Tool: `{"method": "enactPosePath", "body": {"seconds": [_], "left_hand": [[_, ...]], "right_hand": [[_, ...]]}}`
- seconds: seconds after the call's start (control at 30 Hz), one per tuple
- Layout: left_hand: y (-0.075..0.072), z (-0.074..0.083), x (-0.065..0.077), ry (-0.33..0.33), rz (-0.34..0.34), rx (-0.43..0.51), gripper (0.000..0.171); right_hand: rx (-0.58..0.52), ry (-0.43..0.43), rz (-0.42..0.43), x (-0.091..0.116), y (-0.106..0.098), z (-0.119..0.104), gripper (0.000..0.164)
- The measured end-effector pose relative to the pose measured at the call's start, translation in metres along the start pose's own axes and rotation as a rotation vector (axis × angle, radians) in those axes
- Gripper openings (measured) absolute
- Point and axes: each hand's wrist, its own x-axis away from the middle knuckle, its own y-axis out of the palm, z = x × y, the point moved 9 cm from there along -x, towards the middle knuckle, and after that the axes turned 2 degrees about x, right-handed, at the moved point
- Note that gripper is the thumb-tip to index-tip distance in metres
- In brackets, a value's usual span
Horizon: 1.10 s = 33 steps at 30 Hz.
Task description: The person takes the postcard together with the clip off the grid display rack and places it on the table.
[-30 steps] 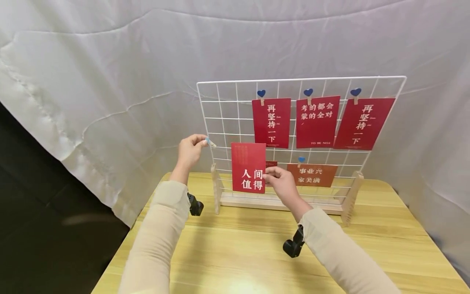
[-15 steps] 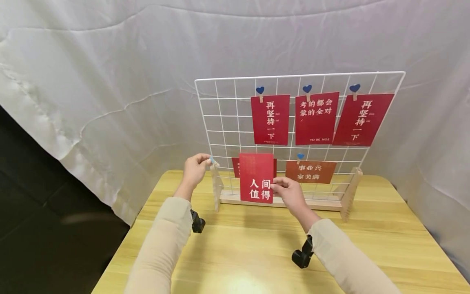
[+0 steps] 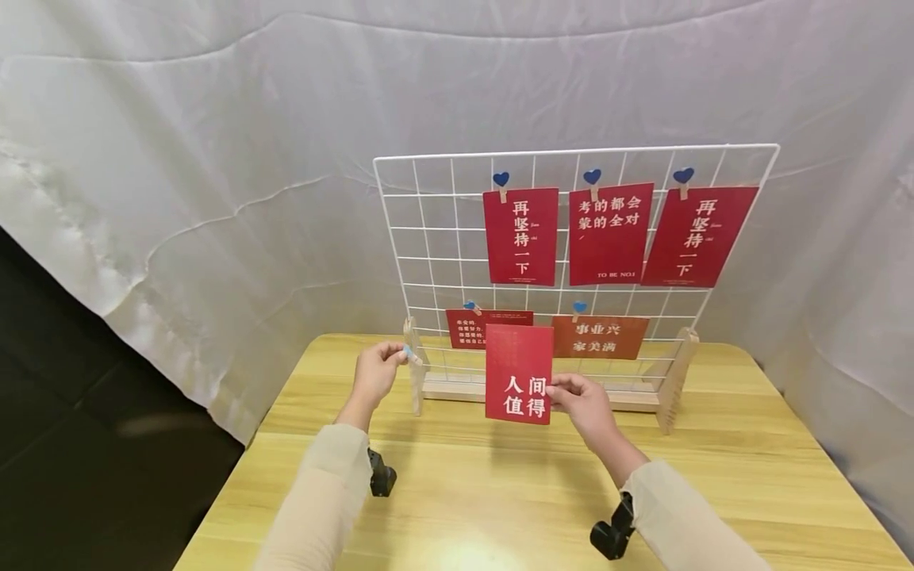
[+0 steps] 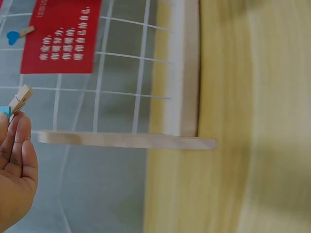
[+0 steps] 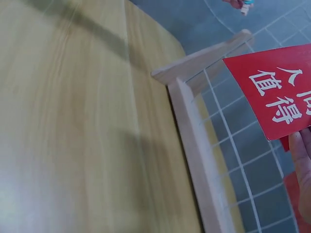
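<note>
My left hand (image 3: 375, 376) pinches a small wooden clothespin (image 4: 20, 98) with a light-blue heart on it, just left of the rack's lower left corner. In my right hand (image 3: 584, 404) is a red card (image 3: 519, 361) with white characters, gripped by its right edge and held upright in front of the rack. Behind it stands a white wire grid rack (image 3: 450, 270). The held card overlaps part of a wide red card (image 3: 467, 329) clipped low on the grid. Beside that hangs an orange card (image 3: 601, 337) under a blue heart clothespin (image 3: 579, 308).
Along the top row hang three red cards, the left one (image 3: 521, 238), the middle one (image 3: 610, 235) and the right one (image 3: 700, 238), each under a dark-blue heart clip. Wooden feet (image 3: 674, 385) support the rack on the wooden table (image 3: 457, 492). A pale curtain (image 3: 286, 159) hangs behind.
Both hands have moved down, the right one also to the right with its card. The wide red card and its blue heart clip, mostly hidden before, now show behind the held card.
</note>
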Motion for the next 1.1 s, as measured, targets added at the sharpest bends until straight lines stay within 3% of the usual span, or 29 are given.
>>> {"method": "enactPosePath", "body": {"seconds": [0.33,0.5,0.73,0.93,1.1], "left_hand": [[0.008,-0.036,0.017,-0.096,-0.042,-0.007,0.016],[0.014,-0.05,0.024,-0.111,-0.057,0.003,0.016],[0.017,-0.068,0.033,-0.136,-0.07,0.03,0.018],[0.016,-0.082,0.039,-0.178,-0.07,0.064,0.018],[0.015,-0.098,0.044,-0.228,-0.076,0.084,0.018]], "right_hand": [[-0.028,0.068,0.052,0.017,-0.018,0.033,0.025],[-0.033,0.094,0.072,0.023,-0.025,0.05,0.025],[-0.092,0.021,0.122,-0.019,-0.065,0.181,0.036],[-0.107,0.065,0.2,-0.006,-0.086,0.188,0.03],[-0.14,0.065,0.177,0.008,-0.098,0.179,0.023]]}}
